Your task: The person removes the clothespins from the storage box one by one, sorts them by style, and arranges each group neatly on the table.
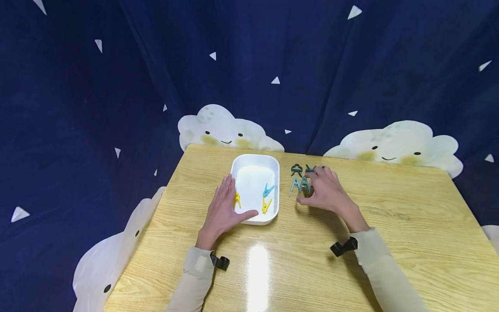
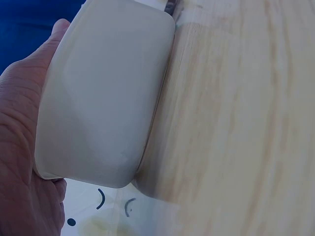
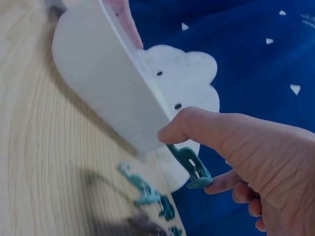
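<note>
My right hand (image 1: 325,190) pinches a teal clothespin (image 3: 192,164) between thumb and forefinger, raised above the table to the right of the white plastic tub (image 1: 255,221). Another light blue clothespin (image 1: 294,186) stands on the table beside it. Just behind are two dark green clips (image 1: 296,169), the right one partly covered by my fingers. My left hand (image 1: 222,212) rests on the tub's left side with straight fingers, its thumb stretched over the near rim. Inside the tub lie a blue clothespin (image 1: 267,190) and two yellow clothespins (image 1: 266,206), one partly hidden by my left hand.
The wooden table (image 1: 390,208) stretches to both sides and in front of the tub. A dark blue curtain (image 1: 249,65) with white clouds and triangles hangs behind the table and on its left. Dark cameras (image 1: 343,247) are strapped to both wrists.
</note>
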`<control>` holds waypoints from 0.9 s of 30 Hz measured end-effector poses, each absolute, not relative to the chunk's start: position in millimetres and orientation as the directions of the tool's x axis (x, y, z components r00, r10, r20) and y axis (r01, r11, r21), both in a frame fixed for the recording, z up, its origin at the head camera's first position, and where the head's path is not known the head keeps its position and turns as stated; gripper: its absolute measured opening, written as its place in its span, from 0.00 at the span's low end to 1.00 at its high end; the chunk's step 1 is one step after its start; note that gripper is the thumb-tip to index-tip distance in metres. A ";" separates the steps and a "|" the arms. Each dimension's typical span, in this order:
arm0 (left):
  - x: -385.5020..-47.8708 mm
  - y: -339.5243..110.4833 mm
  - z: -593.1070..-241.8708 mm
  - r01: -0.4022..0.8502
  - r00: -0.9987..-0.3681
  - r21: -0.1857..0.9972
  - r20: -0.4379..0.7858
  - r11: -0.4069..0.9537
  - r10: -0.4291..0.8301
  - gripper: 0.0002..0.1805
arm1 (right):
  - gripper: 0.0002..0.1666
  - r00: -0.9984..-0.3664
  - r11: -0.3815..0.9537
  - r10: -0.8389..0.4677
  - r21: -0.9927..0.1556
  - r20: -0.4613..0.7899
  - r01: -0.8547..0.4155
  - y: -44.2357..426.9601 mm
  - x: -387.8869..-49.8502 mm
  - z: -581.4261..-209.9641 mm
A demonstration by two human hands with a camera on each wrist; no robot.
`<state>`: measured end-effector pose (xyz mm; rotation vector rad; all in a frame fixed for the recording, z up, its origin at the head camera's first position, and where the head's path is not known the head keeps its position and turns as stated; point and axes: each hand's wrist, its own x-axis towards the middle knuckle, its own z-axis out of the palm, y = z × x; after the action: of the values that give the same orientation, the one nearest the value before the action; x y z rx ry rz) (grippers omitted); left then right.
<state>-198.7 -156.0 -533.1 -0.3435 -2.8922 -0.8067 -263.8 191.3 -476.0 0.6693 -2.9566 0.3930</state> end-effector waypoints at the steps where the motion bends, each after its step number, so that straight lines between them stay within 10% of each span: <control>1: -198.6 -155.9 -532.9 0.249 -0.967 0.495 0.175 0.832 0.185 0.75 | 0.54 -0.903 0.874 -0.408 -0.228 0.136 -0.430 195.5 -264.7 -478.1; 27: -198.6 -156.7 -534.4 0.256 -0.964 0.500 0.194 0.828 0.181 0.74 | 0.56 -0.940 0.911 -0.340 -0.247 0.009 -0.332 258.9 -282.2 -510.2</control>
<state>-198.6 -156.7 -534.4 -0.3446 -2.8704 -0.8140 -282.2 258.9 -510.2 0.5461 -3.1039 0.3913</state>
